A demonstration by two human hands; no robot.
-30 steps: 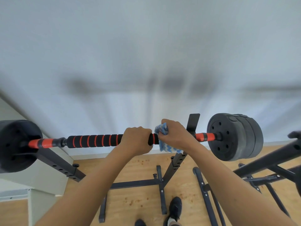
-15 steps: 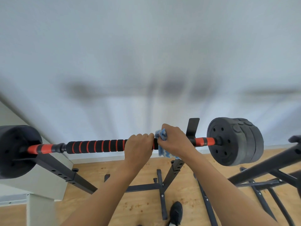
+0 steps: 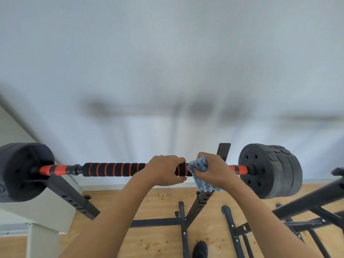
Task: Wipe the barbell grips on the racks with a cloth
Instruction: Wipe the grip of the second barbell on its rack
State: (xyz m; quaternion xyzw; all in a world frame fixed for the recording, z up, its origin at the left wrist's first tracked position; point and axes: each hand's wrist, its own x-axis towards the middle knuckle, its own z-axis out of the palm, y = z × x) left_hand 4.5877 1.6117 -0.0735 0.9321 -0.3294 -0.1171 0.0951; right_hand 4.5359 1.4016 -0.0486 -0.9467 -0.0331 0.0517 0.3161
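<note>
The barbell (image 3: 115,169) is resting across the rack (image 3: 222,151). The left hand (image 3: 164,169) is gripping the foam grip; the right hand (image 3: 216,169) is clamping the cloth (image 3: 200,171) around it.

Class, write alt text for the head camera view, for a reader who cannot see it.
A person's right hand holds a blue-and-white cloth on the black-and-red foam grip of a barbell, while the left hand grips the foam beside it. The barbell rests on a black rack above a wooden floor.
</note>
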